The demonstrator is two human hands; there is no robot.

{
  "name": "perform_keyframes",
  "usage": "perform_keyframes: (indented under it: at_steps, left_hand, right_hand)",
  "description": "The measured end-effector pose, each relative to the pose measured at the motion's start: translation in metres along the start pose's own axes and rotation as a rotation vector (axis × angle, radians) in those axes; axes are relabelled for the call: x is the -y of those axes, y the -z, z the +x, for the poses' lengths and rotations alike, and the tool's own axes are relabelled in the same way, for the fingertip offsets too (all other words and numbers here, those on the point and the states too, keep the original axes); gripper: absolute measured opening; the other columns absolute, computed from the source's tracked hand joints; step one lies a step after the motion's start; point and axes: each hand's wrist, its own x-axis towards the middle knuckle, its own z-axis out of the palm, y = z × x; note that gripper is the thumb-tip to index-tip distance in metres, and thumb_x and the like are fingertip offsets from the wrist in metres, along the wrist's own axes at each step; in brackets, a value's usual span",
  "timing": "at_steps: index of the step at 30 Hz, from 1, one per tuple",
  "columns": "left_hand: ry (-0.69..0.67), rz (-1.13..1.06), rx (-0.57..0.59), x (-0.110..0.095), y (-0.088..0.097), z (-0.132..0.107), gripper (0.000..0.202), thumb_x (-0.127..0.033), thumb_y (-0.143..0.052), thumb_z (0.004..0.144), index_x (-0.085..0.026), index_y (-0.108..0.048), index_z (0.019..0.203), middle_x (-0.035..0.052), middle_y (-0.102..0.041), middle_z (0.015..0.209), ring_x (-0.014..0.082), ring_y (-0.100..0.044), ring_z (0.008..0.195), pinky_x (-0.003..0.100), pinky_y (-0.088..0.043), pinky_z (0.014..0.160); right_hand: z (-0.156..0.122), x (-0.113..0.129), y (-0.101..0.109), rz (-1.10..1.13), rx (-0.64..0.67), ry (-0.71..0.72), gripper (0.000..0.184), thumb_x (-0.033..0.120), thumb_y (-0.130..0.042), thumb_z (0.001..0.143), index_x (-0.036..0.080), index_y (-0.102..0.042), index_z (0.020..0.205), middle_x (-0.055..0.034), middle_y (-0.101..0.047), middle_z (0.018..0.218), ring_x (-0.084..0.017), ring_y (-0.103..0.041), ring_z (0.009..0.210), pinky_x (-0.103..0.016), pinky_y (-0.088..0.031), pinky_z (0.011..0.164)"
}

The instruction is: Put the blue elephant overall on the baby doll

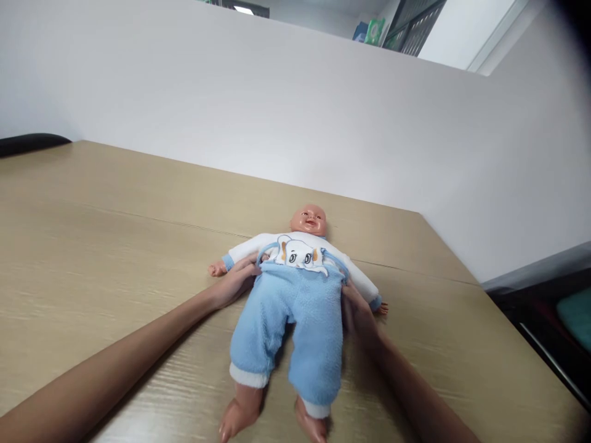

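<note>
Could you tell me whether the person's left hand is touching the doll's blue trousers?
Touching. The head view shows the left hand with its fingers pressed against the waist of the blue trousers on the doll.

A baby doll [295, 271] lies on its back on a wooden table [92, 246], head toward the far white wall [277, 98] and bare feet toward the camera. It wears a white top with an elephant picture [299, 252] on the chest and fluffy blue trousers [295, 320] with white cuffs. The left hand [235, 280] rests against the doll's side at the waistband, just below its outstretched arm. The right hand [357, 314] presses the opposite side of the trousers near the waist; its fingers seem to pinch the fabric, though the grip is hard to make out. Both forearms stretch in from the bottom edge. A dark chair back [28, 143] shows at far left.
</note>
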Motion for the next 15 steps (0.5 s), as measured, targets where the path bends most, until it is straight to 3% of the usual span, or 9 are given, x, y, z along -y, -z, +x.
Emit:
perform_keyframes:
  at_steps: [3,7,12,15]
  left_hand:
    - [-0.035,0.131,-0.018,-0.012,0.004,-0.003,0.023,-0.040,-0.063,0.090,-0.019,-0.063,0.099,0.0037,-0.059,0.093,0.0235,-0.053,0.091,0.036,-0.045,0.085]
    - [-0.103,0.348,-0.015,-0.038,-0.005,-0.002,0.034,-0.053,-0.065,0.096,-0.020,-0.057,0.090,0.0002,-0.050,0.089,0.0189,-0.048,0.084,0.031,-0.041,0.078]
    - [-0.078,0.383,-0.075,-0.046,-0.013,0.008,0.041,-0.060,-0.057,0.100,-0.020,-0.055,0.094,-0.0026,-0.048,0.081,0.0154,-0.043,0.071,0.028,-0.037,0.067]
    - [-0.092,0.453,-0.051,-0.038,-0.005,0.009,0.041,-0.060,-0.058,0.100,-0.020,-0.058,0.098,-0.0005,-0.054,0.086,0.0182,-0.049,0.080,0.030,-0.041,0.073]
  right_hand:
    - [-0.006,0.007,0.004,-0.150,-0.011,0.113,0.023,0.047,-0.068,0.089,0.028,-0.066,0.102,-0.0012,-0.069,0.101,-0.025,-0.061,0.100,-0.035,-0.048,0.094]
    - [-0.007,0.021,0.002,-0.364,0.037,0.251,0.020,0.045,-0.069,0.095,0.026,-0.062,0.095,0.0017,-0.058,0.089,-0.020,-0.053,0.087,-0.029,-0.046,0.085]
    - [0.012,0.012,0.004,-0.205,-0.041,0.172,0.034,0.057,-0.067,0.095,0.028,-0.065,0.112,-0.0011,-0.070,0.110,-0.023,-0.062,0.107,-0.033,-0.049,0.101]
    - [0.016,0.004,0.014,-0.261,-0.011,0.103,0.041,0.061,-0.071,0.091,0.026,-0.068,0.111,-0.0027,-0.073,0.110,-0.026,-0.064,0.108,-0.036,-0.049,0.103]
